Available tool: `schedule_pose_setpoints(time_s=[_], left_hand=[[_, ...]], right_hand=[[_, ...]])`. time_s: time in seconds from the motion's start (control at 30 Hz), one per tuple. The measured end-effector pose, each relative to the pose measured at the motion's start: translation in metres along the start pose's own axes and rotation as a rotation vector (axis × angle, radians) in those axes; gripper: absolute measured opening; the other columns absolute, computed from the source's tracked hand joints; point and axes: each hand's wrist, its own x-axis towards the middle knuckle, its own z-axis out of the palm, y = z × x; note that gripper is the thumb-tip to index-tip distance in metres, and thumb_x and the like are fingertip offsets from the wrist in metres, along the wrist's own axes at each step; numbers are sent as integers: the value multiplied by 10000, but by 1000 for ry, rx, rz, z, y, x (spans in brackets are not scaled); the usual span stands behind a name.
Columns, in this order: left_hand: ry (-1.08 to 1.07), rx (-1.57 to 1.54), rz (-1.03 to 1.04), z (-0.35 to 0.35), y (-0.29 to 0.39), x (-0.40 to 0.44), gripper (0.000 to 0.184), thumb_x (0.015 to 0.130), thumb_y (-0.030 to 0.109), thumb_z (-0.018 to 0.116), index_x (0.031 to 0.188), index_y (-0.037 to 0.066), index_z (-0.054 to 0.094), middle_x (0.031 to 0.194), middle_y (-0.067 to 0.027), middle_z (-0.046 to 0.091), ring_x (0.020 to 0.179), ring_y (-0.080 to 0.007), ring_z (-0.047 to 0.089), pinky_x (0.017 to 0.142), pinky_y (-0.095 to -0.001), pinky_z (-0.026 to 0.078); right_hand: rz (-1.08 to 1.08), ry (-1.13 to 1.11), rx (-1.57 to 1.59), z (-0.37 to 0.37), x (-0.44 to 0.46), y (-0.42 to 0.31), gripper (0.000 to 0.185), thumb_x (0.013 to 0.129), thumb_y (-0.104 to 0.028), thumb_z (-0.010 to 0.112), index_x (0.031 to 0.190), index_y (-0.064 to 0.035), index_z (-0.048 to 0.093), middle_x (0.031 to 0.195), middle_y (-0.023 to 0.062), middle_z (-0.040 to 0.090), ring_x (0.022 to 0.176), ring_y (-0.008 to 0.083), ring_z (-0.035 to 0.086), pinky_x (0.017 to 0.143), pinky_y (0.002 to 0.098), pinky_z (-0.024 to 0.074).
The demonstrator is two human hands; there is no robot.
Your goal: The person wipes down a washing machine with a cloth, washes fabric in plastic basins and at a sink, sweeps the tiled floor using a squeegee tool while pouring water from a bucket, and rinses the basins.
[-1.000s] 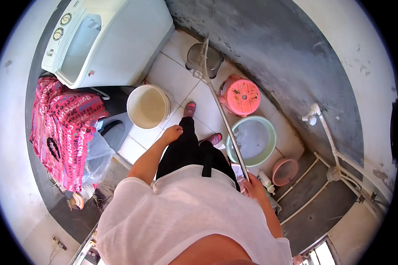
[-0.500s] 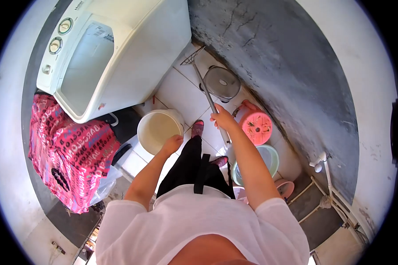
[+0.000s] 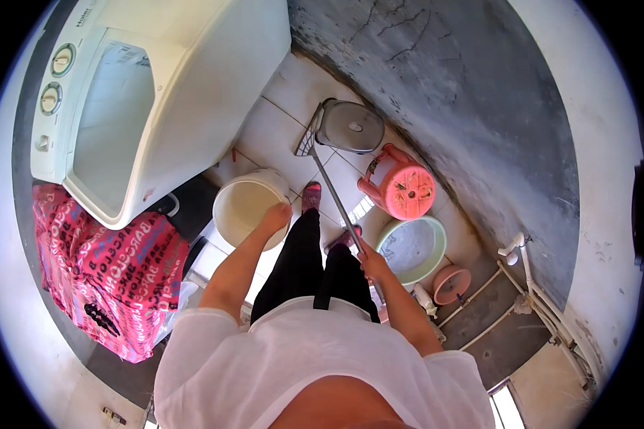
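Observation:
My right hand (image 3: 372, 263) is closed around the handle of a long grey mop (image 3: 330, 187). Its flat slotted head rests far forward on the tiles, beside a grey lidded bin (image 3: 350, 126). Above the right rim of a large cream bucket (image 3: 237, 200), my left hand (image 3: 276, 216) has its fingers curled in. Whether they grip the rim or anything else is hidden. The bucket stands upright, its pale inside showing. My feet in dark pink shoes (image 3: 311, 196) are between the bucket and the mop handle.
A white washing machine (image 3: 200, 107) fills the upper left, with a pink printed cloth (image 3: 114, 272) below it. A pink stool (image 3: 409, 191), a green basin (image 3: 431, 250) and a small pink basin (image 3: 451, 284) line the right wall. White pipes (image 3: 529, 279) run along the lower right.
My right hand has pulled back toward my body, and the mop head has come nearer, now beside the bin. My view has turned slightly. My left hand remains over the bucket's right side.

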Motion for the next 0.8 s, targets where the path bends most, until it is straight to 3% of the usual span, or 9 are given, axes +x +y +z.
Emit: schedule_pose_setpoints(time_s=[0.07,0.17,0.3,0.37,0.43,0.5,0.57,0.73,0.8], left_hand=[[75,-18,196,6,9,30,302,781,283,423,809,-5,510,905,-213,541,857,-371,504,731,-426,402],[58,38,150,10,37,91,357,766,318,464,936,5,494,920,-207,541,873,-357,511,745,-407,410],[140,-154,-35,33,60,169,490,767,354,486,1088,-14,441,979,-208,543,938,-339,511,796,-372,407],[194,-215,-29,56,51,224,551,771,374,484,1125,-41,408,1026,-226,523,982,-338,495,831,-366,393],[212,-238,-89,66,52,264,600,776,412,446,1140,-61,387,1071,-268,477,1034,-348,454,876,-368,359],[325,-261,-98,83,39,308,616,783,424,418,1142,-75,379,1089,-286,454,1058,-362,429,895,-368,340],[433,-381,-127,99,21,347,632,789,433,404,1145,-89,369,1100,-293,441,1071,-378,409,909,-369,324],[498,-569,-92,127,-23,417,676,819,492,333,1149,-96,369,1119,-273,443,1093,-351,400,916,-340,311],[402,-775,-179,113,17,388,681,823,511,315,1152,-82,380,1128,-229,460,1071,-317,426,896,-325,322]], right_hand=[[-20,-2,-51,8,-9,7,478,855,-227,415,1292,-281,231,590,64,461,366,129,415,331,277,379],[-26,-9,-36,15,6,25,473,853,-244,420,1288,-291,240,578,53,467,377,133,437,364,274,398],[-321,180,-267,26,51,67,461,851,-265,421,1278,-309,254,547,68,492,404,175,479,435,305,426],[-203,64,-220,24,58,65,476,827,-273,438,1270,-249,267,831,225,558,795,409,518,694,439,419],[-235,64,-204,25,76,90,473,830,-268,430,1272,-237,265,816,223,560,777,400,527,680,436,422],[-398,178,-249,24,93,116,454,841,-262,444,1269,-248,292,616,120,545,573,246,561,558,341,444],[-281,62,-155,13,98,129,456,836,-254,422,1268,-221,280,749,186,568,699,362,548,612,424,430],[-250,97,-195,-3,106,159,432,831,-227,450,1246,-220,328,720,162,564,677,344,551,590,403,435],[-249,89,-190,-8,106,162,424,828,-230,462,1236,-221,347,746,163,567,688,346,551,592,398,438]])
